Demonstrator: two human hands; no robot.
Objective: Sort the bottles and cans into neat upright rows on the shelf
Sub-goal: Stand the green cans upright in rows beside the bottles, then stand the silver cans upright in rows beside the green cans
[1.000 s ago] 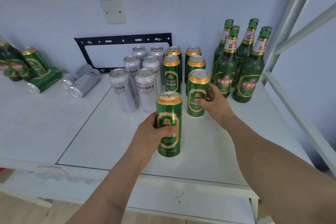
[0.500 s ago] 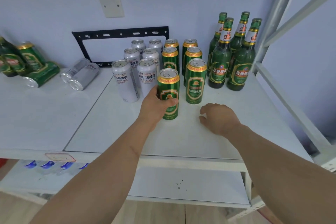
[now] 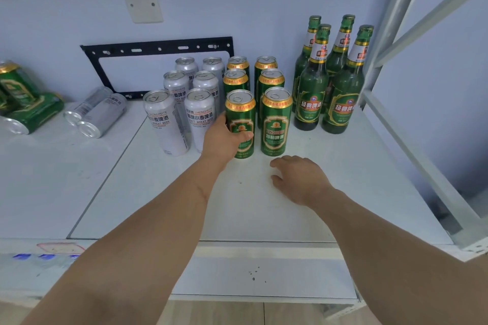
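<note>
White shelf (image 3: 303, 208) carries upright cans (image 3: 276, 121), bottles (image 3: 311, 95), toppled cans (image 3: 101, 117).

Green cans, upright (image 3: 276, 120): we count six, in two columns of three.
Silver cans, upright (image 3: 202, 119): we count six, likewise two columns of three, left of the green.
Green bottles, upright (image 3: 311, 92): four, far right.
Silver cans, lying down (image 3: 101, 115): two, at left.
Green containers at far left (image 3: 31, 111): we see at least two; the frame edge cuts off the rest.
Hands: two.

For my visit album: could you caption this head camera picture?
Left hand grips an upright green can at the front of its row; right hand rests open on the shelf.
</note>
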